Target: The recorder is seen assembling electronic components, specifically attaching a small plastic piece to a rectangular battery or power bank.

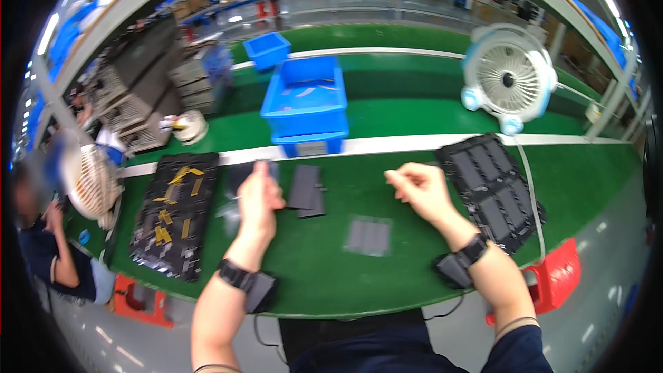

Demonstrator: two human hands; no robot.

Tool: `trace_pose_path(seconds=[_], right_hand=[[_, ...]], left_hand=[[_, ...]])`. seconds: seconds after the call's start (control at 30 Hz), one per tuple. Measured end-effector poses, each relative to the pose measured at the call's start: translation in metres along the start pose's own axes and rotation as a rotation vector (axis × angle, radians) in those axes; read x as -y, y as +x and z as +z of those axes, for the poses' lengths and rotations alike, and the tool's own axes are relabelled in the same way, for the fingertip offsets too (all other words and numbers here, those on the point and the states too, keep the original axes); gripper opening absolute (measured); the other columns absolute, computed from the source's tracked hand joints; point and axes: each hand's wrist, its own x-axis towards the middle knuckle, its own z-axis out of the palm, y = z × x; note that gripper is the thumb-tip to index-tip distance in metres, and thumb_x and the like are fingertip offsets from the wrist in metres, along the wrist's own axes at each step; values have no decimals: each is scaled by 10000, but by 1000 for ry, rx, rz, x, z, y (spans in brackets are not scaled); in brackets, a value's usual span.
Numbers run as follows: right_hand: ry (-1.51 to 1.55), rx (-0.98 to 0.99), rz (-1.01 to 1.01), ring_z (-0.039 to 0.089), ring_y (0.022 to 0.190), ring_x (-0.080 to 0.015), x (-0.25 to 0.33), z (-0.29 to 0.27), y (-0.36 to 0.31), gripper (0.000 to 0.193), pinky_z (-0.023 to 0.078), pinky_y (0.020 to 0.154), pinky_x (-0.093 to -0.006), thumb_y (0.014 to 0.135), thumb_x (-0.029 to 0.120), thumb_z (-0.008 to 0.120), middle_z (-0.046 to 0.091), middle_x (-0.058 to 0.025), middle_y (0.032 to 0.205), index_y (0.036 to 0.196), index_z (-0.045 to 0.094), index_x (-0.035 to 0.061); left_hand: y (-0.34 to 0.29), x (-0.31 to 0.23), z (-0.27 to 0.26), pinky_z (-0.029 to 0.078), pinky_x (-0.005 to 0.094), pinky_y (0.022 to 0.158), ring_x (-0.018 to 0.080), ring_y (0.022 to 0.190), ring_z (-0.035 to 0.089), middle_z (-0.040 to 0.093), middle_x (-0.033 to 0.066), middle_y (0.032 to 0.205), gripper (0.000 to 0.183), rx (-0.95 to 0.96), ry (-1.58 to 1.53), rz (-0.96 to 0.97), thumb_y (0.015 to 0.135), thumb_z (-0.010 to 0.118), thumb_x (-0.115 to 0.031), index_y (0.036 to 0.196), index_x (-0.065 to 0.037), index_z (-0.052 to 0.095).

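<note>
My left hand is raised over the left part of the green bench, its fingers pressed together and slightly blurred. Directly behind it shows a dark flat piece; whether the hand grips it is unclear. To its right lie overlapping dark grey rectangular pieces. My right hand hovers right of centre with thumb and fingertips pinched; anything between them is too small to see. Between and below the hands, a clear plastic sheet with grey strips rests on the bench.
A black tray with yellow strips lies left; another black tray with grey panels lies right, a white cable crossing its edge. Blue bins and a white fan stand farther back. Another person sits at far left.
</note>
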Motion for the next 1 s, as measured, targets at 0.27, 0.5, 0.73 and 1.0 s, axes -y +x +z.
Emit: trace_pose_path(seconds=[0.27, 0.5, 0.73, 1.0], right_hand=[[-831, -24, -869, 498, 480, -157, -9, 6, -3, 254, 378, 458, -285, 742, 220, 721, 465, 4, 534, 619, 524, 115], [-1153, -13, -1161, 478, 527, -120, 2, 1, -11, 248, 359, 493, -270, 759, 191, 691, 416, 24, 552, 634, 486, 129], [-157, 194, -245, 591, 594, -83, 81, 43, -41, 166, 467, 556, -251, 788, 182, 707, 631, -46, 665, 788, 648, 27], [607, 696, 207, 575, 896, -102, 91, 116, -86, 438, 462, 823, -264, 791, 245, 725, 626, -46, 984, 1099, 546, -11]], left_hand=[[-9, 4, 0, 247, 304, 410, 126, 404, 337, 355, 30, 480, 402, 66, 700, 959, 878, 576, -102, 527, -53, 386], [-21, -19, 19, 305, 301, 419, 166, 429, 384, 341, 6, 509, 380, 303, 1202, 1609, 667, 735, -106, 548, -138, 375], [-29, -65, 54, 212, 256, 428, 29, 499, 241, 279, -44, 506, 446, -65, 411, 822, 893, 587, -139, 550, -47, 317], [-13, -86, 80, 281, 270, 413, 78, 418, 379, 385, -34, 490, 404, -141, 524, 978, 865, 614, -163, 535, -75, 398]])
